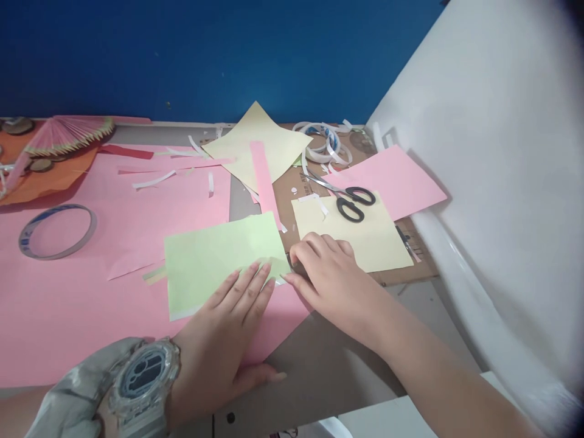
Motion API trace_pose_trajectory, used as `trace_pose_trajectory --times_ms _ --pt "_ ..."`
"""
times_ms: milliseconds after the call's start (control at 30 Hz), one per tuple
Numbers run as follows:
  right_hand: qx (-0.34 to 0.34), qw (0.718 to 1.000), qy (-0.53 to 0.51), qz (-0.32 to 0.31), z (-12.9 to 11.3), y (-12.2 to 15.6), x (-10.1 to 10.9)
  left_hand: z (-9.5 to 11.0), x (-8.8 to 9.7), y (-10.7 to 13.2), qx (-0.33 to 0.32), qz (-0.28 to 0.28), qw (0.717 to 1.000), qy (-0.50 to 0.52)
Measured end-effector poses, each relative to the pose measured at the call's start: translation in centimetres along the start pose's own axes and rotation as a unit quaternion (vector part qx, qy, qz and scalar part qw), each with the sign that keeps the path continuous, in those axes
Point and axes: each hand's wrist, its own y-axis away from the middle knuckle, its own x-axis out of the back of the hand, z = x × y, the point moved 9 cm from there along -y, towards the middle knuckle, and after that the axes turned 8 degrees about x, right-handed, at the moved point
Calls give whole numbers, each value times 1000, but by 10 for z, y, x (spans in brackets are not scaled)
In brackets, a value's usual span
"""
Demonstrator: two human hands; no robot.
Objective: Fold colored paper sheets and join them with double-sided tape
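A light green sheet of paper (214, 255) lies on a larger pink sheet (59, 316). My left hand (228, 328) rests flat on its lower right part, with the fingers stretched out and a digital watch (146, 371) on the wrist. At the green sheet's lower right corner, my right hand (323, 271) has its fingers curled, with the thumb tip touching the corner. A narrow white strip (182, 314) shows along the sheet's lower edge. Whatever sits between the right fingertips is too small to make out.
Black-handled scissors (350, 207) lie on a cream sheet (365, 243) over cardboard. Tape rolls (326, 140) stand behind, and another tape roll (27, 240) lies left. A pink folded paper fan (68, 137) is far left. A white wall (511, 152) bounds the right side.
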Motion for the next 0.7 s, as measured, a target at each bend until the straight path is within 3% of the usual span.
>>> trace_pose_trajectory --times_ms 367,533,700 --pt "4 1000 -25 18 4 -7 7 -1 11 -6 3 -4 1000 -8" --pt "-8 992 -124 32 7 -4 11 -1 9 -6 0 -3 1000 -7" --pt "-65 971 -209 94 19 -1 17 -5 9 -7 13 -3 1000 -16"
